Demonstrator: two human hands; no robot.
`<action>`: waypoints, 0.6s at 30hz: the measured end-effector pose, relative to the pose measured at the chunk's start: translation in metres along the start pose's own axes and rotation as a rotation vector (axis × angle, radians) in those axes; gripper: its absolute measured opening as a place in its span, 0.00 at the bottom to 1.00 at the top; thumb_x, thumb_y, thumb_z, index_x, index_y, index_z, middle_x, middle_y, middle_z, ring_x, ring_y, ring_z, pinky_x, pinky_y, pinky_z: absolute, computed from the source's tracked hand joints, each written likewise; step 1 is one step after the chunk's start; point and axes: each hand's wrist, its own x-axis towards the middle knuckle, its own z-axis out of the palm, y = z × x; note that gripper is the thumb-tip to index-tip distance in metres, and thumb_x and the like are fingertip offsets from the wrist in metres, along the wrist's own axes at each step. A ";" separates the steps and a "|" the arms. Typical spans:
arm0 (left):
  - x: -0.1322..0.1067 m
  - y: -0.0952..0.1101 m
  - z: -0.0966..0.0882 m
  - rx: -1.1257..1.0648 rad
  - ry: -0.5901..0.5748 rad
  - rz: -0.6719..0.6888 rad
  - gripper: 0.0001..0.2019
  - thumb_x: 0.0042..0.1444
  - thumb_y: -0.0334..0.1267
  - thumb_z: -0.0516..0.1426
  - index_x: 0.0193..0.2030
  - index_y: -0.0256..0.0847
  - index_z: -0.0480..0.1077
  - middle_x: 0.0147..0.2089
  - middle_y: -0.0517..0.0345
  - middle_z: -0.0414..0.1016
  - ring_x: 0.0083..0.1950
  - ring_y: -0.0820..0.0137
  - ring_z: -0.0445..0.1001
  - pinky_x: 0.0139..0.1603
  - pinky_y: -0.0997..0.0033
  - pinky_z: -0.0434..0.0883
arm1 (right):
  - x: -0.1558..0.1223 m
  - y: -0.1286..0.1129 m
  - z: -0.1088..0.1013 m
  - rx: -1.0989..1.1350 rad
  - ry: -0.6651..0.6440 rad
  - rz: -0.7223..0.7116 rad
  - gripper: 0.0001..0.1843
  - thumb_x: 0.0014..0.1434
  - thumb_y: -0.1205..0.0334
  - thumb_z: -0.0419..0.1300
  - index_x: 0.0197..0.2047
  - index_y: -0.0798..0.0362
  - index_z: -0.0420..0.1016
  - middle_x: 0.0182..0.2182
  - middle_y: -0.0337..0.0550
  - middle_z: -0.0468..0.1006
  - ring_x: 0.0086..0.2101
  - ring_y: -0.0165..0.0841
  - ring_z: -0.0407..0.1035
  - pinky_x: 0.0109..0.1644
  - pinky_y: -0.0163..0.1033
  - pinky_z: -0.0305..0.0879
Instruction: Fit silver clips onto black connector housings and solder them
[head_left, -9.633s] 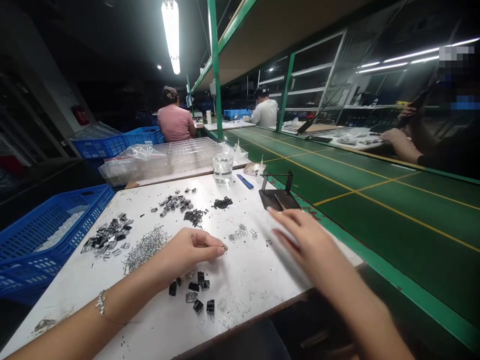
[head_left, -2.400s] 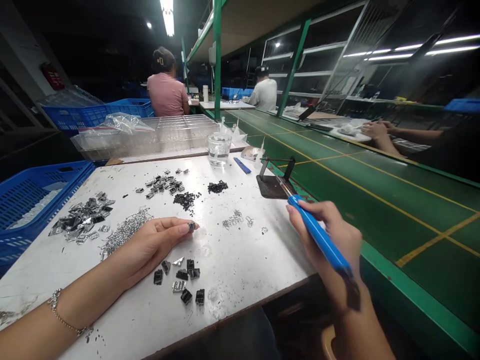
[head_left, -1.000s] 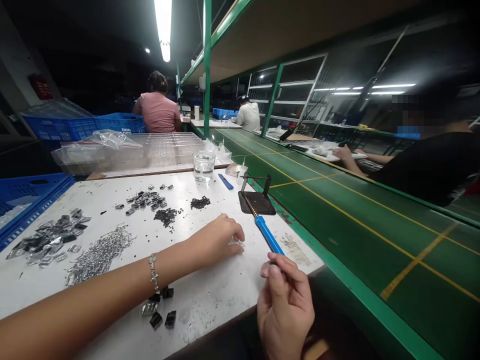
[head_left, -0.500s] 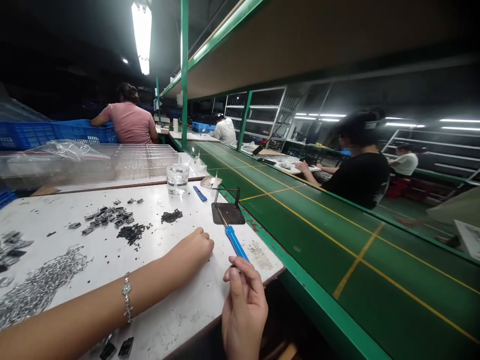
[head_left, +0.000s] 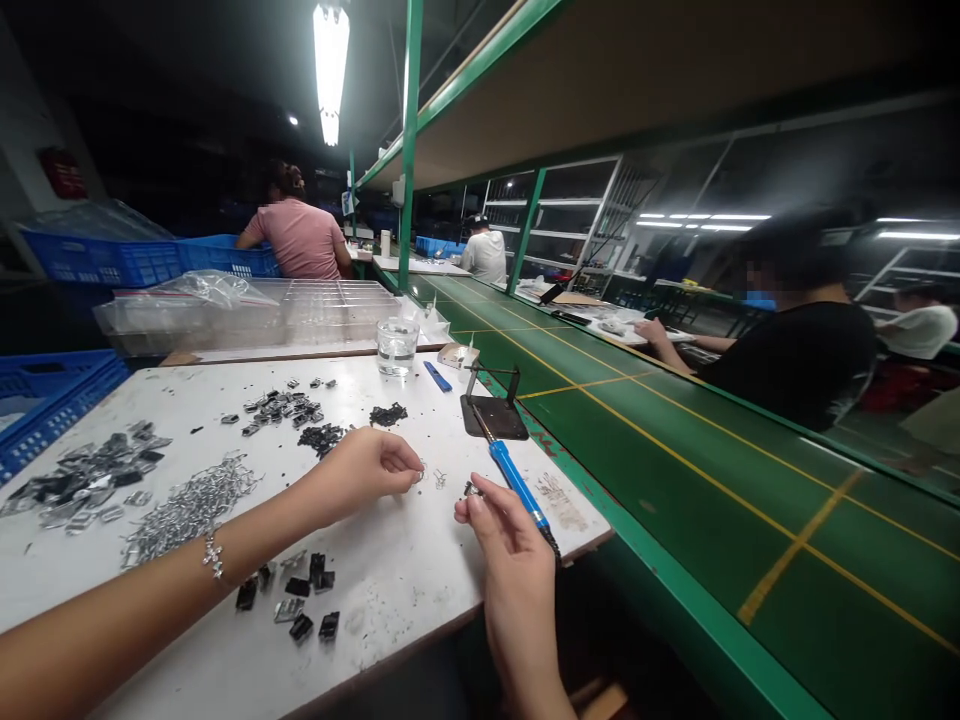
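My left hand (head_left: 371, 465), with a bracelet on its wrist, pinches a tiny shiny metal piece (head_left: 421, 474) just above the white tabletop (head_left: 405, 580). Thumb and fingers of my right hand (head_left: 514, 540) close on a small black and metal part (head_left: 471, 489) near the table's right edge. A few bent wire pieces (head_left: 440, 479) lie between the hands. Beside my right hand, a blue-handled soldering iron (head_left: 517, 483) leans on its dark metal stand (head_left: 495, 415). Under my left forearm are several black and metal parts (head_left: 300, 600).
Metal clips (head_left: 191, 505), black-and-silver parts (head_left: 97, 475) and small black bits (head_left: 388, 414) lie in piles. A glass of water (head_left: 397, 346) and a blue cutter-like tool (head_left: 437, 377) stand farther back. A green conveyor (head_left: 637, 450) runs along the right; co-workers sit beyond.
My left hand has lifted from the tabletop and turned, now showing a tiny metal piece in its pinch. The view has swung left, uncovering more parts. My right hand keeps its grip.
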 end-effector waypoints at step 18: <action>-0.044 -0.033 -0.027 -0.132 0.007 -0.137 0.12 0.51 0.45 0.59 0.37 0.39 0.77 0.31 0.55 0.79 0.33 0.67 0.75 0.32 0.71 0.70 | 0.002 -0.007 0.042 -0.217 -0.385 0.051 0.10 0.54 0.59 0.64 0.38 0.55 0.78 0.35 0.47 0.79 0.36 0.37 0.73 0.41 0.40 0.69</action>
